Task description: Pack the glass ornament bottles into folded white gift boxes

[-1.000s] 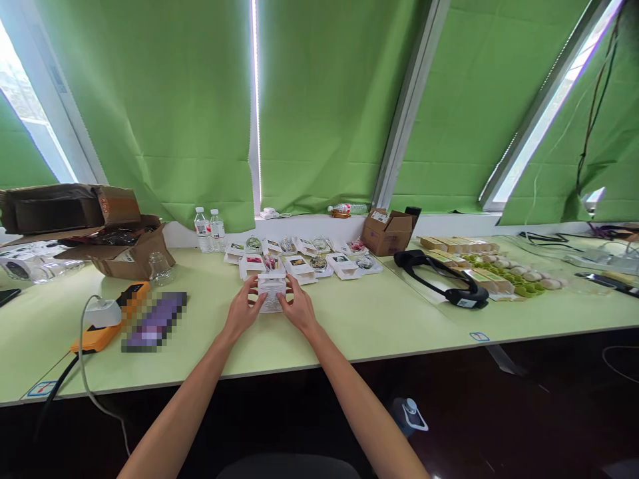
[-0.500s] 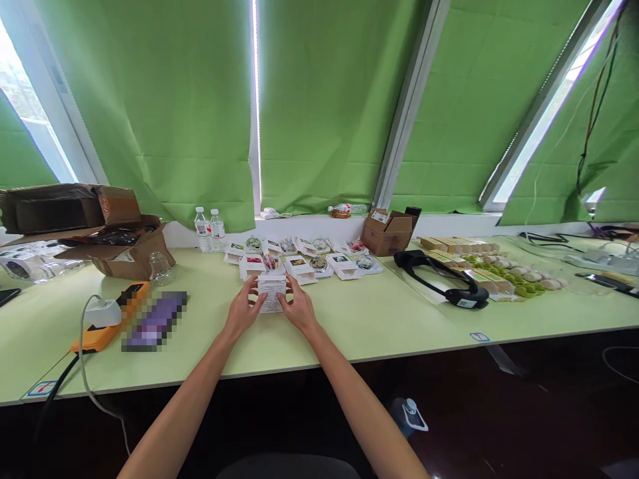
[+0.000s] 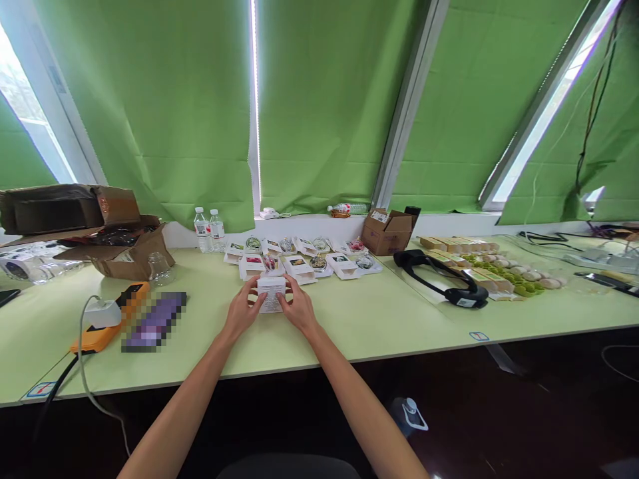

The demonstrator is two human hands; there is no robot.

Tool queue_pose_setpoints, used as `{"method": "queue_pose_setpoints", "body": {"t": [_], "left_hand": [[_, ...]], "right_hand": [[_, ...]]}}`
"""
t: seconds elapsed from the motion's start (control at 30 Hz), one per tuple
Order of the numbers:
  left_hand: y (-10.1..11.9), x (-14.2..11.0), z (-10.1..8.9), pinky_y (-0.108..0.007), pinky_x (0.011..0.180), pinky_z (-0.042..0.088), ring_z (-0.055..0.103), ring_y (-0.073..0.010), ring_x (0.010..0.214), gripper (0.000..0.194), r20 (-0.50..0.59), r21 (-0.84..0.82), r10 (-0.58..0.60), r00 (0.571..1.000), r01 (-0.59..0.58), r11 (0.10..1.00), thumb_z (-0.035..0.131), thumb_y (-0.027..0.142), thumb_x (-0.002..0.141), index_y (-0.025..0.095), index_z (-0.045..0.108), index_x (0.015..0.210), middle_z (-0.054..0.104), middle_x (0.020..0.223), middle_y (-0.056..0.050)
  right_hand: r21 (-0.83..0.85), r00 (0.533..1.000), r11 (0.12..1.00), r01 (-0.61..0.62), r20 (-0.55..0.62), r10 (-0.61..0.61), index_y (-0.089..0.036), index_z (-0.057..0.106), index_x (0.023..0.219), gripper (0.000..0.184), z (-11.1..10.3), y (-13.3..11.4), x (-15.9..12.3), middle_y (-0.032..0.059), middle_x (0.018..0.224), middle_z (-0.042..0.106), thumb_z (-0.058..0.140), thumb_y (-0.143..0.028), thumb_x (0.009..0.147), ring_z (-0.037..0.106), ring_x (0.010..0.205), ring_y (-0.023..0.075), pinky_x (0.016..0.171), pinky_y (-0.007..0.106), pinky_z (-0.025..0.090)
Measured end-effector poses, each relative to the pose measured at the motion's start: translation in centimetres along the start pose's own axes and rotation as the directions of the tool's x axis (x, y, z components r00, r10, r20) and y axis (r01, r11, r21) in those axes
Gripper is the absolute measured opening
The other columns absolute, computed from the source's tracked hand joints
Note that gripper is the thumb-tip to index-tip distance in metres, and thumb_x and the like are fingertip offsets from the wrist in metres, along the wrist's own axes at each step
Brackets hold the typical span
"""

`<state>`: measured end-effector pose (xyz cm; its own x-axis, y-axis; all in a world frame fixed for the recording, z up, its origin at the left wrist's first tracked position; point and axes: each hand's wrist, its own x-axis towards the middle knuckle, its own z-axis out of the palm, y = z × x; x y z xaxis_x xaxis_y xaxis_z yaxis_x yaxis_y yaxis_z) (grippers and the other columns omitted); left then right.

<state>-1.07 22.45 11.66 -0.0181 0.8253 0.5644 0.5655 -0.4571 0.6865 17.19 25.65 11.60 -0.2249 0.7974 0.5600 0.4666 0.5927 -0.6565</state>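
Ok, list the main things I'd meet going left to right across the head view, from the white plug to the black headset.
White plug → standing water bottles → left hand → white box → right hand → black headset.

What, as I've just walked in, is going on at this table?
A person's left hand and right hand hold a small white box between them, thumbs on its printed side. Beyond it, more white boxes lie in rows on the table among other small items. A black headset lies off to the right; two bottles stand farther back, to the left.
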Motion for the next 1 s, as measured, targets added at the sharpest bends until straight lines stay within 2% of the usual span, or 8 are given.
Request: {"method": "queue_pose_setpoints", "body": {"t": [0.53, 1.0], "left_hand": [[-0.45, 0.02, 0.13, -0.028, 0.063, 0.056, 0.063, -0.0173, 0.090, 0.054, -0.024, 0.009, 0.014, 1.000, -0.014, 1.000, 0.051, 0.043, 0.089, 0.029, 0.037, 0.139, 0.060, 0.117, -0.008], [-0.31, 0.00, 0.12, -0.028, 0.063, 0.056, 0.062, -0.0183, 0.091, 0.049, -0.015, 0.010, 0.017, 1.000, -0.017, 1.000, 0.049, 0.045, 0.089, 0.028, 0.043, 0.136, 0.061, 0.116, -0.008]], "right_hand": [[-0.003, 1.000, 1.000, 0.011, 0.000, -0.011, -0.029, 0.033, 0.142, 0.061, 0.08, 0.11, 0.06, 0.0040, 0.114, 0.065, 0.054, -0.027, 0.085, 0.065, 0.088, 0.0183, 0.065, 0.028, 0.056], [-0.009, 1.000, 1.000, 0.008, 0.001, -0.008, -0.029, 0.036, 0.141, 0.058, 0.05, -0.07, 0.02, 0.0039, 0.118, 0.063, 0.052, -0.026, 0.086, 0.065, 0.088, 0.0182, 0.065, 0.028, 0.056]]}}
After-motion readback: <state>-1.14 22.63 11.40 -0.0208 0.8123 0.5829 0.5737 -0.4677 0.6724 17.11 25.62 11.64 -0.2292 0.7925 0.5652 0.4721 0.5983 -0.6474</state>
